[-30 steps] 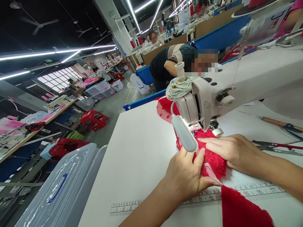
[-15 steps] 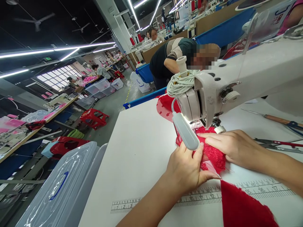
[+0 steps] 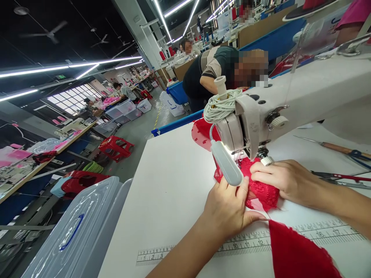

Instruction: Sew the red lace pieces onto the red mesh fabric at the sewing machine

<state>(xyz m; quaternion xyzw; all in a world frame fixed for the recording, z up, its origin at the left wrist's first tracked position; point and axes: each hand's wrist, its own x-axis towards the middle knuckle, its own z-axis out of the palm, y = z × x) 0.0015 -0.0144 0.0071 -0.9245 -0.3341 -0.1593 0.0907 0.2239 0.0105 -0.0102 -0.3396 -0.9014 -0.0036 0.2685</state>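
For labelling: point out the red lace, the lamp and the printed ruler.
red lace (image 3: 263, 195): head view, patch between the hands.
lamp (image 3: 227, 164): head view, middle of its head.
printed ruler (image 3: 162, 255): head view, left stretch.

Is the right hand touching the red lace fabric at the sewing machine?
Touching. The head view shows the right hand lying flat on the red lace fabric, pressing it down, no gap.

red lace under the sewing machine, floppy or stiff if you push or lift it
Probably floppy: the red lace bunches and folds under the left hand and right hand. Likely very light, being thin, see-through in places. Pushed, it would probably wrinkle rather than slide whole on the white table.
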